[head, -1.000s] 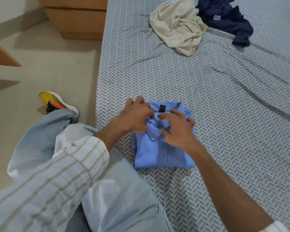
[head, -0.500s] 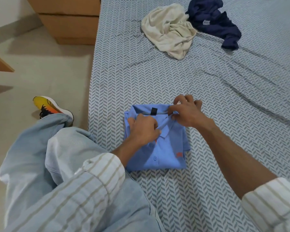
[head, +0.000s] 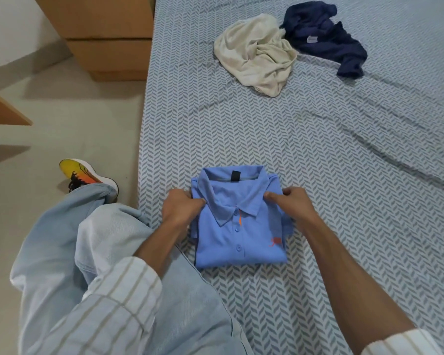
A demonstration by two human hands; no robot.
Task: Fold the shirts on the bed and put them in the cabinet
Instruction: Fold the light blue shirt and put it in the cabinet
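A light blue polo shirt [head: 239, 234] lies folded into a neat rectangle near the bed's left edge, collar up and buttons showing. My left hand [head: 181, 207] grips its left shoulder edge, thumb on top. My right hand [head: 291, 203] grips the right shoulder edge the same way. Further up the bed [head: 344, 175], a crumpled cream shirt [head: 256, 55] lies next to a crumpled navy shirt [head: 326, 39].
A wooden cabinet [head: 105, 34] with drawer fronts stands on the floor at the bed's upper left. A wooden board corner [head: 3, 108] juts in at the left edge. My knee in pale jeans [head: 108, 252] rests against the bed, with an orange-yellow shoe [head: 82, 172] on the floor.
Both hands left the collar and moved outward to the shirt's two shoulder edges. The collar now lies flat and the whole front shows.
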